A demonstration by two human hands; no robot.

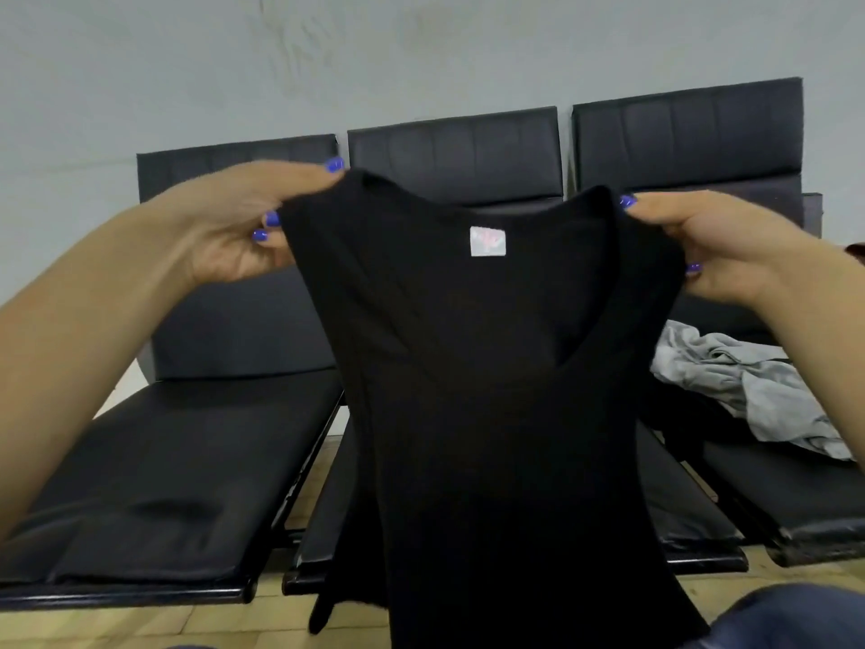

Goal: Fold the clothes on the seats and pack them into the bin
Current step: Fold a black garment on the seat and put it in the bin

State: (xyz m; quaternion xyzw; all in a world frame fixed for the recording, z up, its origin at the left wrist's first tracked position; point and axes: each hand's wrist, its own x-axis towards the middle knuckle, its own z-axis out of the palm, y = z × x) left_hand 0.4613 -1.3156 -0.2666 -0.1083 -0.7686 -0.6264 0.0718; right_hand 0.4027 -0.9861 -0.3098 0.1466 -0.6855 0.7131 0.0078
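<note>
Holding up a black top (491,391) by its shoulders, folding not yet begun.

Pinching one shoulder in the left hand (243,227), the other in the right hand (730,250), above the middle seat (327,508); grey garment (749,391) lying unfolded on the right seat; bin out of view.

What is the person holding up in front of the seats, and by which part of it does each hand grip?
A black top, held up by its two shoulders: the left hand grips the left shoulder and the right hand grips the right shoulder.
</note>
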